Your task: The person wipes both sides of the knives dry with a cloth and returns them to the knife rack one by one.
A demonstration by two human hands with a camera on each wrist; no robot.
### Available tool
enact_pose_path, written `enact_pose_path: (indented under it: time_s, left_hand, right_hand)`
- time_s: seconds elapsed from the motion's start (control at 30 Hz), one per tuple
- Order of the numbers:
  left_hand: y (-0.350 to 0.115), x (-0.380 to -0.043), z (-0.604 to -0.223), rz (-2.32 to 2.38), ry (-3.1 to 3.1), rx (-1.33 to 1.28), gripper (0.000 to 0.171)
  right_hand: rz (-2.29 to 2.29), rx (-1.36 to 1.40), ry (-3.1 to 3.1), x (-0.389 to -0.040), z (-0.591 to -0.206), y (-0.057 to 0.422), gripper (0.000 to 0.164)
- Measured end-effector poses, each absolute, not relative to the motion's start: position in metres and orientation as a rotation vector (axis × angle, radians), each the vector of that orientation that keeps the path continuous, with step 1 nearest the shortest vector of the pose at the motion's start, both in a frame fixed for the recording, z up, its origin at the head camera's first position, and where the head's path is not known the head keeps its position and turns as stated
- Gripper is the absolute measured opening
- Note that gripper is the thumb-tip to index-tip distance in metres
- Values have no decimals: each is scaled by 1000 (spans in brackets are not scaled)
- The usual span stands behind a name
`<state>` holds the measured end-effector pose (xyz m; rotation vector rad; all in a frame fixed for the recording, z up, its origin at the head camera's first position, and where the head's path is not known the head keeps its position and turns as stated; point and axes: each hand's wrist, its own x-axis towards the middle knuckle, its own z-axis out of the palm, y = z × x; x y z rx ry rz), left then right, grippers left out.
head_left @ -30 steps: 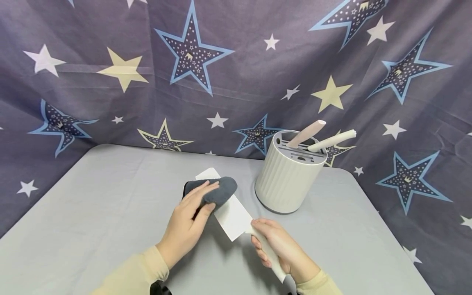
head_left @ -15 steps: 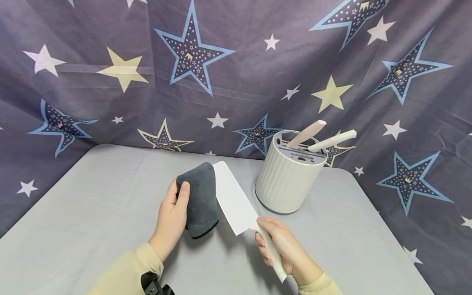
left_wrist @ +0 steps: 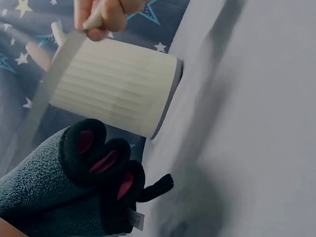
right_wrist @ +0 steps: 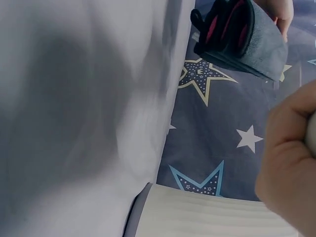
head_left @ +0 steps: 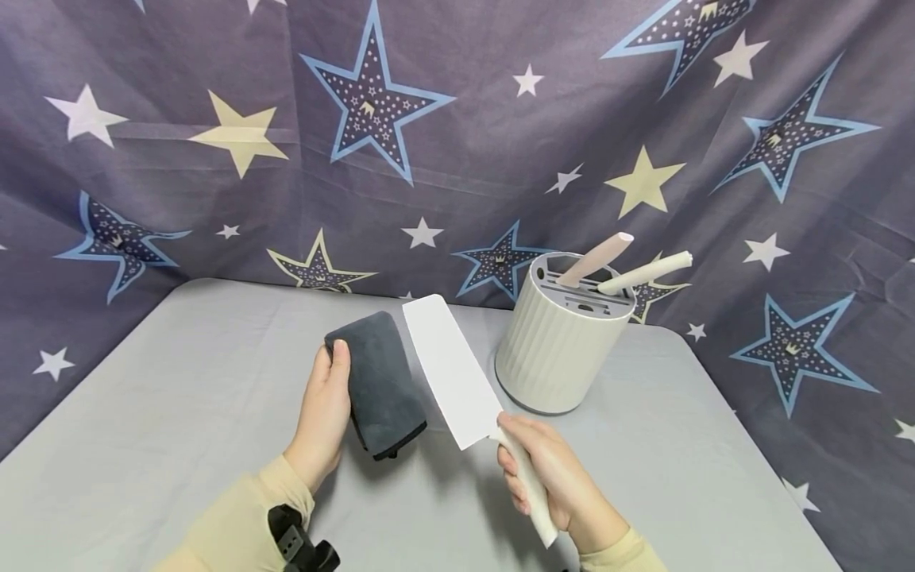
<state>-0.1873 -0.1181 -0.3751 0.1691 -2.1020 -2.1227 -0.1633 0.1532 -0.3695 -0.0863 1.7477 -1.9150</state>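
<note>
My right hand point(head_left: 550, 477) grips the cream handle of a cleaver point(head_left: 452, 369), whose broad white blade points up and to the left above the table. To the left of the blade, my left hand point(head_left: 325, 409) holds a folded dark grey cloth point(head_left: 377, 381) by its left edge, thumb on top. A narrow gap separates cloth and blade in the head view. In the left wrist view the cloth point(left_wrist: 74, 182) shows several folded layers with black trim, a red inner side, a loop and a small tag.
A cream ribbed knife block point(head_left: 561, 349) stands at the back right of the grey table point(head_left: 179, 413). A pink-handled knife point(head_left: 593, 260) and a cream-handled knife point(head_left: 643, 273) stick out of its slots. A star-patterned curtain point(head_left: 457, 143) hangs behind the table.
My left hand has drawn the cloth off the blade, to the left, and now holds it by its edge rather than pressing it on the cleaver. The blade has turned slightly more upright.
</note>
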Motion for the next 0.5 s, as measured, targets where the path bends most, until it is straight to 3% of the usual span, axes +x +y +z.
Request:
enact_pose_path:
  time_s: [0.5]
  left_hand:
    - [-115,-193,-377,-2600,-1773,219,67]
  right_hand:
    - [-1821,-145,1706,-155,-371,140,40]
